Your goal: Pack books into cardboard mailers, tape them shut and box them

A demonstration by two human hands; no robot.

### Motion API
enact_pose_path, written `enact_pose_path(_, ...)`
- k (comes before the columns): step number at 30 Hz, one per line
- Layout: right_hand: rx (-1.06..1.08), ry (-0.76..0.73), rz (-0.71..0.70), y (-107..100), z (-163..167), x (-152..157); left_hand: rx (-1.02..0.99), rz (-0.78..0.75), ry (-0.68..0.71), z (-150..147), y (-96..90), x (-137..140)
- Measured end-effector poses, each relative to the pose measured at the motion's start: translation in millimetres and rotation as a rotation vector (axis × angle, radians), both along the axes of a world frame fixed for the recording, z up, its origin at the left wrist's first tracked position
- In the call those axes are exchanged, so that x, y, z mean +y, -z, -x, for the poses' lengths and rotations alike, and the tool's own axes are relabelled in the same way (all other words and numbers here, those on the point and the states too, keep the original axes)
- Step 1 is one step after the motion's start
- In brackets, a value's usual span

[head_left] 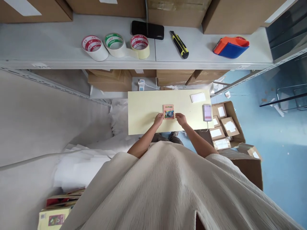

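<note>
A small pink booklet or card (169, 108) with a colourful picture on its front lies on the pale yellow table (144, 111). My left hand (158, 119) is at its left edge, fingers closed against that side. On the other side, my right hand (181, 119) is just off the right edge, its fingers loosely curled and slightly apart, with nothing visible in them. A phone-like device (207, 112) with a lit screen and a cable lies at the table's right end. Behind it is a white pad or card (198, 97).
Tape rolls (115, 44), a black phone (147, 30), a yellow-black box cutter (179, 44) and an orange-blue tape dispenser (230, 47) are on the shelf (62, 41) above. An open carton (241, 132) of labelled boxes stands right of the table. White sheets (74, 169) are piled at left.
</note>
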State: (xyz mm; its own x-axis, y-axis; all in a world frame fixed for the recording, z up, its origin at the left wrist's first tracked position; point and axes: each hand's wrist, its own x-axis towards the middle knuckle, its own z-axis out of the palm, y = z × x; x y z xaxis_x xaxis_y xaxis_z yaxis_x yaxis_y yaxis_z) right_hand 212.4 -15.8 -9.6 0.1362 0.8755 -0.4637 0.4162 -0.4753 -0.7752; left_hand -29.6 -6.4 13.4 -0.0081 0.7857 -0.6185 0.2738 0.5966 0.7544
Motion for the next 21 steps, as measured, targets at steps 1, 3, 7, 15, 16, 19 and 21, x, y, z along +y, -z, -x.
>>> enact_pose_path(1,0.011,0.019,0.028,1.2,-0.1,0.7,0.002,-0.005,0.000,-0.9,0.6,0.4)
enact_pose_path(3,0.039,0.071,0.090,3.0,0.3,1.6,0.003,-0.023,0.005,-3.8,1.5,1.1)
enact_pose_path(7,0.079,0.085,0.123,7.2,1.3,0.9,0.018,-0.015,0.021,-10.8,2.5,1.4)
enact_pose_path(15,0.145,0.137,0.139,20.6,5.9,1.1,0.024,0.019,0.068,-15.7,10.0,2.2)
enact_pose_path(16,0.156,0.139,0.136,21.9,6.7,1.1,0.026,0.015,0.074,-16.1,11.3,2.0)
enact_pose_path(19,0.164,0.137,0.127,23.7,8.6,0.8,0.031,0.003,0.088,-17.4,13.6,1.2)
enact_pose_path(21,0.158,0.143,0.138,22.8,9.5,1.3,0.040,0.005,0.092,-17.8,13.1,1.3)
